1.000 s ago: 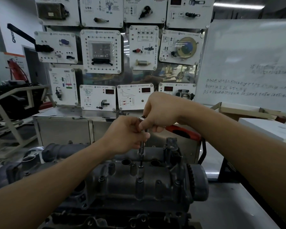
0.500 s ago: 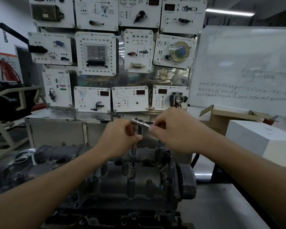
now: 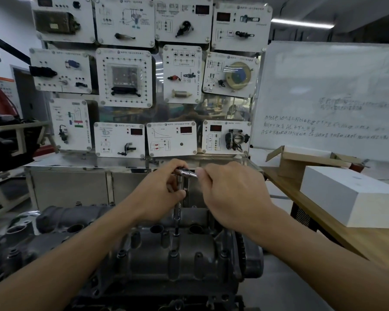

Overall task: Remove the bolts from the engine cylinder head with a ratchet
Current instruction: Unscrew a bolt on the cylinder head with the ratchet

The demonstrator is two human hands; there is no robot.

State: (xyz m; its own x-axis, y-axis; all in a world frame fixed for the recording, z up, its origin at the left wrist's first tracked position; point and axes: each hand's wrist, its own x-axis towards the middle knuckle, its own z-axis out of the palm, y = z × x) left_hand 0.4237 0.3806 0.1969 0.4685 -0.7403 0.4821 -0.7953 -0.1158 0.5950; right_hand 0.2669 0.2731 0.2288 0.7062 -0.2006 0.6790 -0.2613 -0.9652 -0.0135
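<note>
L grip [image 3: 160, 194] holds ratchet [image 3: 187, 173] shaft, R grip [image 3: 231, 194] handle.

Head-worn camera looks forward and down, close over the engine [image 3: 166, 254].

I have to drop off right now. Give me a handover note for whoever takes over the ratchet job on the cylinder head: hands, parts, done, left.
Left hand: grips the ratchet at its head, atop the extension.
Right hand: holds the ratchet handle, which points right.
The extension stands about upright, its socket end down on a bolt in the cylinder head.
Done: tool seated on that bolt. How far out it is, I cannot tell.
Left: back this bolt out, then the other bolts seated in the near row.
</note>
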